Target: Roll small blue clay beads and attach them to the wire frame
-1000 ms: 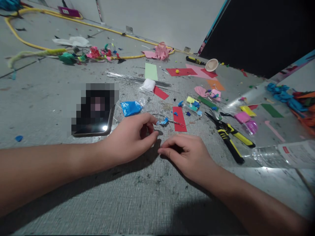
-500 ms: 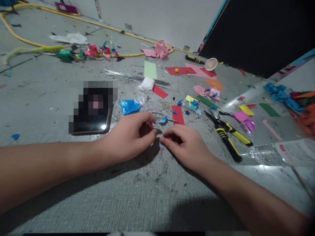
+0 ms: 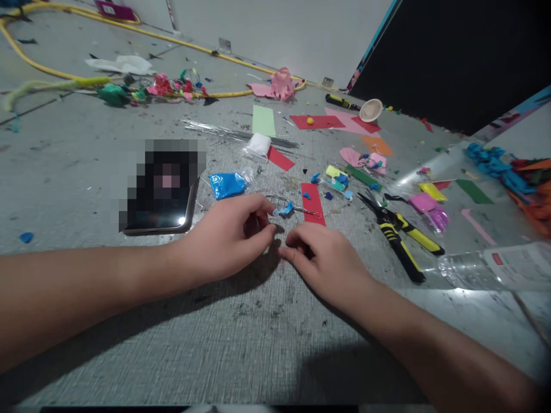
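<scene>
Mostly hidden, item between hands [image 3: 278, 244], unidentifiable

No text can be read; the plastic sheet's red label [image 3: 497, 259] is too blurred.

A thin silvery wire [image 3: 287, 205] is lying on the grey textured floor, running from the fingertips of the left hand out toward the right, nearly flat and slightly bent. 1 small lump of light-blue clay [image 3: 284, 210] is sitting on the wire near its held end, irregular and crumpled in shape. The wire's far end is reaching the lower edge of a red paper strip [image 3: 313, 203] that is lying flat just beyond it.
</scene>
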The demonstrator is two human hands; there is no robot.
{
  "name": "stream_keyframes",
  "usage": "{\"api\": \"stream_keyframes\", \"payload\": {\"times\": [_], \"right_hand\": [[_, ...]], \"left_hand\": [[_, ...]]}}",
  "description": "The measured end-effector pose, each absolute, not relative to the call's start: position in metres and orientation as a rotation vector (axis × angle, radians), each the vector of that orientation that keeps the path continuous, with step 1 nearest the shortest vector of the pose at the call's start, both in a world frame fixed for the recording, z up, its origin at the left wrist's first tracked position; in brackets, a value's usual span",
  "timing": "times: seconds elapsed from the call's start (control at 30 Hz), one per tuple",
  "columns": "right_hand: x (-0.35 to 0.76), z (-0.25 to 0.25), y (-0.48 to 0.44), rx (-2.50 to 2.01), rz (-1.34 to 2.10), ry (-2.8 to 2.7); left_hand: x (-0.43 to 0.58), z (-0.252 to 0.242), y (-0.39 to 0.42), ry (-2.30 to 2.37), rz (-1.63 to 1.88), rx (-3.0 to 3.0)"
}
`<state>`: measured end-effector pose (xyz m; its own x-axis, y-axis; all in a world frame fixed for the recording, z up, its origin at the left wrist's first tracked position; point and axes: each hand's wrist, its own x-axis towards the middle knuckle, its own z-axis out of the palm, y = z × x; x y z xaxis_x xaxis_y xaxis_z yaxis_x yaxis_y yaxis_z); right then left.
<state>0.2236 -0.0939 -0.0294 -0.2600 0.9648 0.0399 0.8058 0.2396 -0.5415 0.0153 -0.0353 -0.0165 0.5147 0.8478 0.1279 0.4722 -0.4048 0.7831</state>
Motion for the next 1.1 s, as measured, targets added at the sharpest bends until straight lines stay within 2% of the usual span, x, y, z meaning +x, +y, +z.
{"api": "stream_keyframes", "payload": {"times": [0.7,1.1], "right_hand": [[0.223,-0.028,-0.103,-1.34,0.62,-2.256],[0.223,-0.031,-0.09,-1.303,1.074,-1.278]], "left_hand": [[0.014,-0.016,-0.036,0.996,0.711,2.047],[0.012,-0.015,-0.041,0.869,0.679,1.892]]}}
